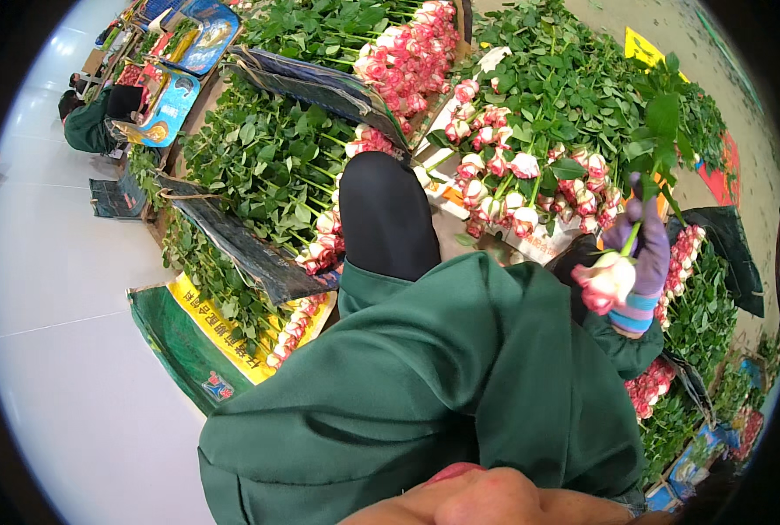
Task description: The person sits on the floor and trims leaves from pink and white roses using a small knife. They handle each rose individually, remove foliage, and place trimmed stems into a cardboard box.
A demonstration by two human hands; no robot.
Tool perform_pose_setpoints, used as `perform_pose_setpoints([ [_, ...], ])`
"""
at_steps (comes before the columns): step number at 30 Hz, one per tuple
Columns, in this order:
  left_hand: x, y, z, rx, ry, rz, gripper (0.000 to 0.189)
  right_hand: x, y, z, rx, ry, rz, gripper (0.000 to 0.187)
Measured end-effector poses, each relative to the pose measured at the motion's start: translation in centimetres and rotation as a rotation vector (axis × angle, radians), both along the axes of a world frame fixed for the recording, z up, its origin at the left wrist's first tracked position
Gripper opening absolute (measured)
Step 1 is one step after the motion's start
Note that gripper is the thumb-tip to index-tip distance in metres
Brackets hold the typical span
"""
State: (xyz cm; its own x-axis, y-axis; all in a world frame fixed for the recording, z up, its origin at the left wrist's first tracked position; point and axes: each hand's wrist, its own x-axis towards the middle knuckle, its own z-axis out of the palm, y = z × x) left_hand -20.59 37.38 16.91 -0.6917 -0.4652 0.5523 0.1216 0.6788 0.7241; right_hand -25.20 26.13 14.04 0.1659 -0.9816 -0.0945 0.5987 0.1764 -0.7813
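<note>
My right hand point(647, 249), in a purple knitted glove with a striped cuff, grips a single rose point(605, 281) by its stem. The white and pink bloom points down toward me, and its leafy end point(660, 128) rises past my fingers. Just left of this hand, a loose heap of pink and white roses point(524, 167) lies on printed sheets, blooms toward me and foliage point(554, 59) away. A row of rose heads point(682, 269) lies just right of the hand. My left hand is out of view; the green sleeve point(311, 387) covers that side.
At left, dark sheet dividers point(252, 243) separate stacks of roses with leafy stems point(259, 151). A green and yellow printed sack point(186, 341) edges them. Another person point(91, 121) in green is at the far left. My black-clad knee point(387, 213) stands between the stacks and the heap.
</note>
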Motion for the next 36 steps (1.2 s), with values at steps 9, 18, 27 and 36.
perform_pose_setpoints([
  [9,-3.0,-0.6,0.1,-0.064,0.044,-0.028,0.025,-7.1,-3.8,-1.1,0.015,-0.611,0.180,0.047],
  [18,-1.1,-5.3,0.3,0.047,-0.159,-0.073,0.030,-16.6,-4.8,-5.4,-0.010,-0.487,0.053,0.054],
  [27,-1.9,-8.7,0.5,0.075,-0.451,0.017,0.036,-18.9,-4.8,-6.8,0.097,-0.707,0.002,0.047],
  [36,-3.1,-8.8,-0.6,-0.215,-0.447,0.123,0.035,-20.2,-3.5,-7.6,-0.141,-0.420,0.028,0.049],
])
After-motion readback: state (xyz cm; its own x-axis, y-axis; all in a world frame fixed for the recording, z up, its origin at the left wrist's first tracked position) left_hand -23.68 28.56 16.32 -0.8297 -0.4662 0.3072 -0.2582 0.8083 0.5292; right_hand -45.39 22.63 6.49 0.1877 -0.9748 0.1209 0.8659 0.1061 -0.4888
